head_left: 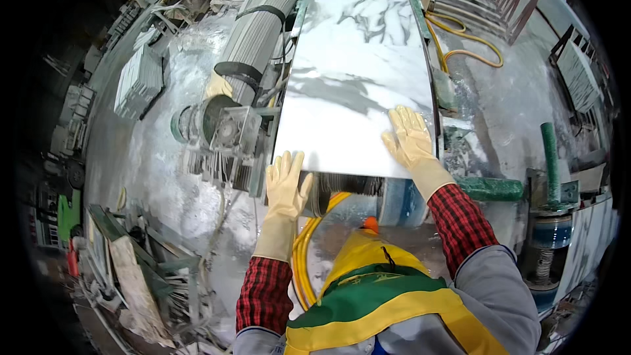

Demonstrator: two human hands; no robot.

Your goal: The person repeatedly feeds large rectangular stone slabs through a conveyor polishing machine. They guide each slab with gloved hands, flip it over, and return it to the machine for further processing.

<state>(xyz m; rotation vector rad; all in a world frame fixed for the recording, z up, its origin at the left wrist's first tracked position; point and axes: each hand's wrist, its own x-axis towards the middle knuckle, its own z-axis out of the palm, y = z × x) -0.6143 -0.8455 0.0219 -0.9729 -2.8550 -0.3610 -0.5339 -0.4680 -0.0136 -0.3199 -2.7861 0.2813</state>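
Note:
A long polished stone slab (348, 66), white with grey veins, stretches away from me on a machine bed. My left hand (284, 187), in a cream rubber glove, is at its near left corner. The fingertips meet the slab's edge, with fingers stretched out and thumb apart. Farther in, by the right edge, my right hand (410, 139) wears a matching glove and lies flat on the slab with fingers extended. Neither hand is wrapped round anything. Below the slab's near end, a dark ribbed roller part (348, 185) and a blue cylinder (402, 202) show partly.
Left of the slab stand a motor unit (230, 128) and a strapped bundle of grey strips (263, 29). Yellow hoses (302, 250) curve beneath the near end; another yellow hose (490, 49) loops at right. A green roller (490, 189) juts out at right. Stacked slabs (139, 82) stand far left.

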